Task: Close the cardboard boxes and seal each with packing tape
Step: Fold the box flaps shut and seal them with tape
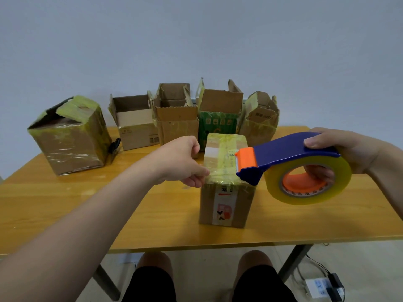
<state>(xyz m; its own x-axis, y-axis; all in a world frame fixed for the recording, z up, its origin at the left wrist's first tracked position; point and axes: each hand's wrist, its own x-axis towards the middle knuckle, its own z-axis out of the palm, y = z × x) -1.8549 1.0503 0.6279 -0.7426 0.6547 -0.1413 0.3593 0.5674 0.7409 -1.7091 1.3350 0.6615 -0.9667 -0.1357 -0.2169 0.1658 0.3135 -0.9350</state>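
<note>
A closed cardboard box (226, 201) with yellowish tape over its top stands at the middle of the wooden table (87, 205). My left hand (185, 160) holds the box's top left edge, fingers curled on it. My right hand (346, 151) grips a blue and orange tape dispenser (283, 153) carrying a big roll of clear yellow tape (309, 184). The dispenser's orange nose rests at the right side of the box top.
Along the table's far edge stand several open boxes: a plain one (135, 127), a brown one (176, 118), a green one (218, 118) and a crumpled one (259, 120). A taped box (69, 136) sits at the left, with black scissors (114, 144) beside it. A power strip (322, 286) lies on the floor.
</note>
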